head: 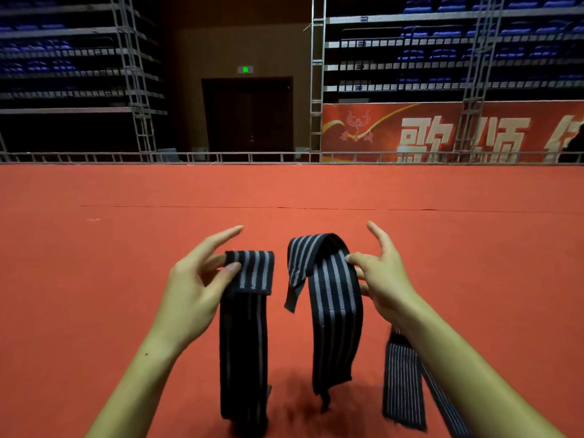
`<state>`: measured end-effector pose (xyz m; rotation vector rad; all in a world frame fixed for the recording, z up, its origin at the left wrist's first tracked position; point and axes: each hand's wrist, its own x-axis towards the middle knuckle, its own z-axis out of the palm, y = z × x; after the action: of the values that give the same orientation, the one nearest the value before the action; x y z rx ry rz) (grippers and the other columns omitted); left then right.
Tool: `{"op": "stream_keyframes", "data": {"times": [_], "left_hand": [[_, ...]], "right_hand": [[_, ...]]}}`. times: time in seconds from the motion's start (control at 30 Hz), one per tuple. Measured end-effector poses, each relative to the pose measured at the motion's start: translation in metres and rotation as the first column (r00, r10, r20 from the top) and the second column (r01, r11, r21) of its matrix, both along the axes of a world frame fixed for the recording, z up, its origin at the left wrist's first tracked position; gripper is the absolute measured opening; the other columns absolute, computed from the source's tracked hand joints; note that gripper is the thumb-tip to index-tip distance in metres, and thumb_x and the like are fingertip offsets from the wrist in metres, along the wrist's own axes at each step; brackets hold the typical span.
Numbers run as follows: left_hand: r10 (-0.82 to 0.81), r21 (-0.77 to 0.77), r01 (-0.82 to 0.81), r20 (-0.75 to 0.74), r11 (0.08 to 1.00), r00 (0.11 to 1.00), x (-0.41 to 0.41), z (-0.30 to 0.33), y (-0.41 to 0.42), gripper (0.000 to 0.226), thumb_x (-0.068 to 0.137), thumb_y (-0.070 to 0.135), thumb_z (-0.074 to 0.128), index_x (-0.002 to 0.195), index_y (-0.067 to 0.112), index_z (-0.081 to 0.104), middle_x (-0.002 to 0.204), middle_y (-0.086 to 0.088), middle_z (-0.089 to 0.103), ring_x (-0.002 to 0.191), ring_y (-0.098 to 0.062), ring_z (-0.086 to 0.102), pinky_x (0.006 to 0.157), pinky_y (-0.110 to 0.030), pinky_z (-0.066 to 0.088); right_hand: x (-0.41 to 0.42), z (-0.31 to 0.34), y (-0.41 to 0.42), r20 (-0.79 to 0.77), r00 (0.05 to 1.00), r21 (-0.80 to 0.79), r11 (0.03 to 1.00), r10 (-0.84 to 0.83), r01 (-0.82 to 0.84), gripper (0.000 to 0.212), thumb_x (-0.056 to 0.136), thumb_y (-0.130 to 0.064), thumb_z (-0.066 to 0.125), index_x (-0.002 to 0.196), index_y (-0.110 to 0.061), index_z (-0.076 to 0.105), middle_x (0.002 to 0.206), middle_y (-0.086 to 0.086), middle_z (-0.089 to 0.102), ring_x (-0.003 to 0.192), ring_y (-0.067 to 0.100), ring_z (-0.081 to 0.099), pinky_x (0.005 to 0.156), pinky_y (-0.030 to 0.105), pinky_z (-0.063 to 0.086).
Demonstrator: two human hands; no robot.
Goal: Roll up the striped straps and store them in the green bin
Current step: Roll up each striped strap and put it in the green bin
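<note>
We pinch a striped strap in each hand. Our left hand (192,279) nips the folded top of the left strap (245,336) between thumb and a finger, index finger stretched out toward 1 o'clock. That strap's short end is folded down over the front, and the rest hangs straight toward 6 o'clock, its lower end near the carpet (94,279).

Our right hand (384,276) grips the right strap (331,295) with the thumb on the front of the band and the fingers curled behind it; the index finger points up toward 11 o'clock. This strap arches over at the top, a short tail dropping on its 9 o'clock side and the long part hanging down.

The two straps hang just beside each other, apart. A third strap (403,384) with finer stripes shows at 5 o'clock, below our right forearm; what holds it we cannot tell.

Beyond the carpet, at 12 o'clock, stands a dark door (248,115); a red banner (442,134) runs at 2 o'clock under blue seats (442,33).
</note>
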<state>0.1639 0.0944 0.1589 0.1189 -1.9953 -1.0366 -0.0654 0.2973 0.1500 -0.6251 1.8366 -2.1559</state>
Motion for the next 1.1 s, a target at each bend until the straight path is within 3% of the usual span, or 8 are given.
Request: {"op": "stream_keyframes", "data": {"times": [0.1, 0.23, 0.4, 0.53, 0.73, 0.83, 0.93, 1.1], "left_hand": [[-0.047, -0.128, 0.053, 0.056, 0.990, 0.997, -0.006, -0.009, 0.010, 0.060, 0.101, -0.003, 0.069, 0.142, 0.041, 0.069, 0.128, 0.013, 0.077, 0.112, -0.019, 0.076, 0.101, -0.044, 0.060], [-0.087, -0.283, 0.108, 0.085, 0.953, 0.993, -0.011, -0.016, 0.022, 0.059, 0.099, -0.009, 0.069, 0.140, 0.034, 0.071, 0.133, 0.024, 0.073, 0.122, -0.003, 0.072, 0.099, -0.034, 0.060], [-0.059, -0.406, 0.097, 0.104, 0.909, 0.993, -0.013, -0.023, 0.024, 0.060, 0.096, 0.015, 0.075, 0.147, 0.045, 0.064, 0.138, 0.030, 0.068, 0.115, -0.001, 0.074, 0.089, -0.041, 0.063], [-0.070, -0.403, 0.086, 0.054, 0.911, 0.996, -0.018, -0.026, 0.029, 0.067, 0.089, 0.032, 0.083, 0.149, 0.046, 0.059, 0.137, 0.028, 0.069, 0.108, -0.008, 0.076, 0.084, -0.043, 0.063], [0.020, -0.444, -0.042, -0.053, 0.895, 0.998, -0.020, -0.028, 0.032, 0.065, 0.093, 0.050, 0.076, 0.154, 0.050, 0.053, 0.118, 0.012, 0.078, 0.089, -0.022, 0.076, 0.077, -0.045, 0.063], [0.048, -0.418, -0.089, -0.106, 0.904, 0.993, -0.020, -0.027, 0.035, 0.061, 0.094, 0.040, 0.074, 0.152, 0.050, 0.056, 0.105, 0.011, 0.079, 0.080, -0.020, 0.075, 0.072, -0.043, 0.062], [0.064, -0.327, -0.102, -0.126, 0.940, 0.990, -0.018, -0.023, 0.041, 0.062, 0.093, 0.035, 0.073, 0.152, 0.047, 0.057, 0.094, 0.014, 0.078, 0.079, -0.011, 0.076, 0.072, -0.041, 0.063], [0.080, -0.164, -0.103, -0.142, 0.981, 0.987, -0.012, -0.015, 0.041, 0.069, 0.093, 0.021, 0.084, 0.154, 0.039, 0.056, 0.097, 0.020, 0.082, 0.081, -0.017, 0.078, 0.067, -0.043, 0.059]], "right_hand": [[0.009, 0.008, -0.007, 0.056, 0.997, -0.056, 0.997, 0.056, -0.053, 0.079, 0.098, 0.008, 0.059, 0.157, -0.041, 0.037, 0.091, 0.019, 0.056, 0.080, 0.031, 0.054, 0.049, 0.032, 0.045], [0.025, 0.013, -0.012, 0.150, 0.984, -0.113, 0.990, 0.100, -0.084, 0.074, 0.101, 0.007, 0.056, 0.159, -0.035, 0.038, 0.097, 0.020, 0.071, 0.082, 0.032, 0.064, 0.047, 0.031, 0.051], [0.031, 0.013, -0.012, 0.241, 0.964, -0.109, 0.990, 0.112, -0.087, 0.075, 0.101, 0.004, 0.065, 0.164, -0.024, 0.035, 0.108, 0.023, 0.073, 0.077, 0.028, 0.075, 0.063, 0.042, 0.057], [0.034, 0.014, -0.011, 0.292, 0.950, -0.111, 0.990, 0.114, -0.084, 0.074, 0.100, 0.004, 0.066, 0.164, -0.017, 0.035, 0.114, 0.025, 0.066, 0.067, 0.020, 0.079, 0.067, 0.040, 0.061], [0.038, 0.011, -0.015, 0.317, 0.941, -0.140, 0.987, 0.117, -0.076, 0.069, 0.100, 0.003, 0.066, 0.162, -0.015, 0.040, 0.117, 0.022, 0.068, 0.087, 0.017, 0.075, 0.071, 0.037, 0.064], [0.045, 0.010, -0.012, 0.278, 0.948, -0.134, 0.984, 0.155, -0.122, 0.066, 0.102, -0.002, 0.068, 0.160, -0.021, 0.044, 0.119, 0.020, 0.071, 0.085, 0.020, 0.080, 0.064, 0.035, 0.063], [0.058, 0.010, -0.006, 0.198, 0.960, -0.112, 0.978, 0.196, -0.176, 0.053, 0.105, -0.008, 0.065, 0.152, -0.028, 0.048, 0.103, 0.013, 0.075, 0.063, 0.020, 0.073, 0.054, 0.030, 0.058], [0.073, 0.001, 0.019, -0.151, 0.970, 0.008, 0.982, 0.188, -0.189, 0.054, 0.107, -0.031, 0.063, 0.157, -0.041, 0.045, 0.106, 0.024, 0.075, 0.098, 0.040, 0.077, 0.081, 0.051, 0.067]]}}
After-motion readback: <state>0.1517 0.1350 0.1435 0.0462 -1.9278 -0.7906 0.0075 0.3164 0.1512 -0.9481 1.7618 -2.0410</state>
